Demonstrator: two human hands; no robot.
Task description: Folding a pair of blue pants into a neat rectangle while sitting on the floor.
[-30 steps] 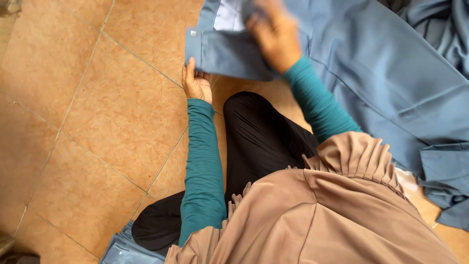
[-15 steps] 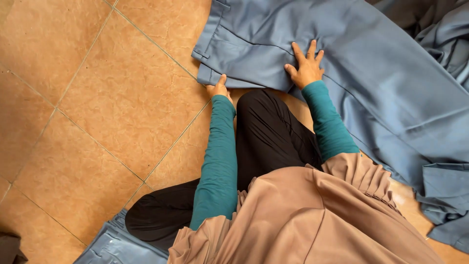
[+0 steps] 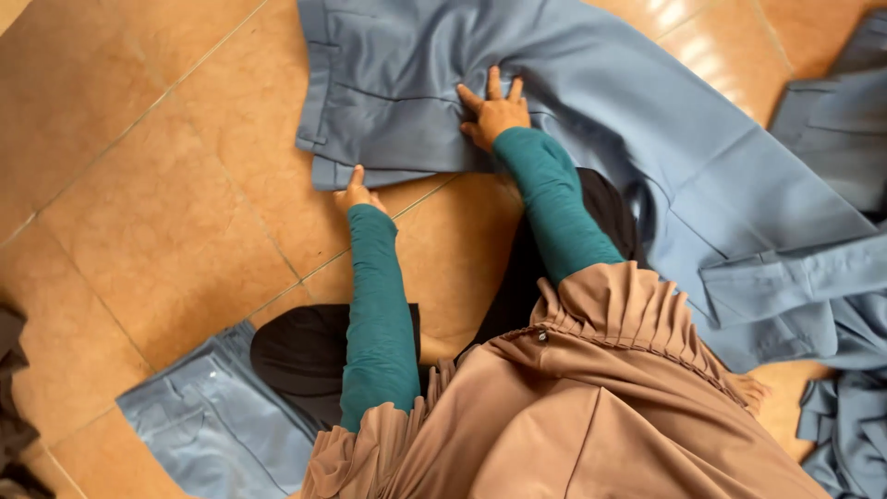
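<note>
Two hands, left (image 3: 357,194) and right (image 3: 493,113), flat and unclenched on blue-grey trousers (image 3: 591,102) over orange floor tiles (image 3: 157,212).

tiled floor (image 3: 157,212), blue trousers (image 3: 573,102) spread flat

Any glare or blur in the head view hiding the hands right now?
Head view: both hands sharp, left hand at the blue-grey trousers' waistband edge, right hand flat on them; window glare on the orange floor tiles top right; edges bend slightly.

Both hands press on blue trousers (image 3: 517,83) spread on the tiled floor (image 3: 157,212), left hand (image 3: 357,195) at the waistband edge, right hand (image 3: 494,113) flat.
</note>
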